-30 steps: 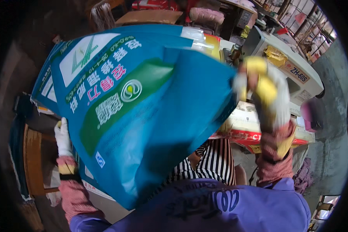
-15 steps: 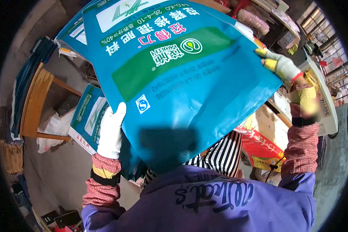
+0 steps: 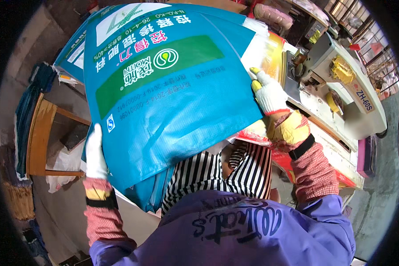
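A large blue woven fertilizer sack (image 3: 177,111), with a green band and white lettering, lies flat and empty-looking across my lap, its printing upside down to me. My left hand (image 3: 95,155), in a white glove, is closed on the sack's left edge near its lower corner. At the right edge my right hand (image 3: 271,94), in a white glove with yellow fingertips, has its fingers curled against the sack's margin. More blue sacks (image 3: 73,51) lie beneath and behind it at the far left.
On the right stands a pale industrial sewing machine (image 3: 341,75) on a table (image 3: 306,99). Red and yellow printed sacks (image 3: 275,53) lie next to it. A wooden stool (image 3: 40,137) stands at the left, with a white plastic bag (image 3: 64,153) near its legs.
The sack has lowered and shifted left toward my lap. My right hand has come inward and down with its edge; my left hand has moved left and slightly down.
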A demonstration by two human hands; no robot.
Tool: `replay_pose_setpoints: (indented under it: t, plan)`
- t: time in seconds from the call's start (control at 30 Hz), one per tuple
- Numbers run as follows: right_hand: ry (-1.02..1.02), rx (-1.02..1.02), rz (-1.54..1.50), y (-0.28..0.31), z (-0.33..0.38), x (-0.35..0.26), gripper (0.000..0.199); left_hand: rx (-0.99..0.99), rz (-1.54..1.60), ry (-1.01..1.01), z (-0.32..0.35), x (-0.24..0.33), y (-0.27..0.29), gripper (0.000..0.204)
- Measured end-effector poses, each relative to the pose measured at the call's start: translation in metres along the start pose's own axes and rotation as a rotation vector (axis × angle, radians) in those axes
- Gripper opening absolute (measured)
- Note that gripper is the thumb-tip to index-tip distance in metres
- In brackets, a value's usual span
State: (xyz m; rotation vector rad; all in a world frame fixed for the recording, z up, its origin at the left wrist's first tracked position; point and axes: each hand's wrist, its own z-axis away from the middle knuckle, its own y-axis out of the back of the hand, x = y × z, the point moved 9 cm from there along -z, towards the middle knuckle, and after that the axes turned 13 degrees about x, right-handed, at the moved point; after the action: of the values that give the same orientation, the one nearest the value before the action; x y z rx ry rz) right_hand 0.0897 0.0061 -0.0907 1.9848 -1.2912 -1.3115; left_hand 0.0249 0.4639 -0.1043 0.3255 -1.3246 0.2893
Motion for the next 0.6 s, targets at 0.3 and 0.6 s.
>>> replay_pose_setpoints:
  t: [0.3,0.6]
  plan:
    - [-0.125,0.347,-0.174,0.045,0.031,0.000,0.038,0.122,0.084,-0.046,0.086,-0.051,0.014,0.033]
    - [0.105,0.059,-0.160,0.043,0.110,-0.088,0.040,0.178,0.105,-0.242,0.089,0.018,0.035,0.027]
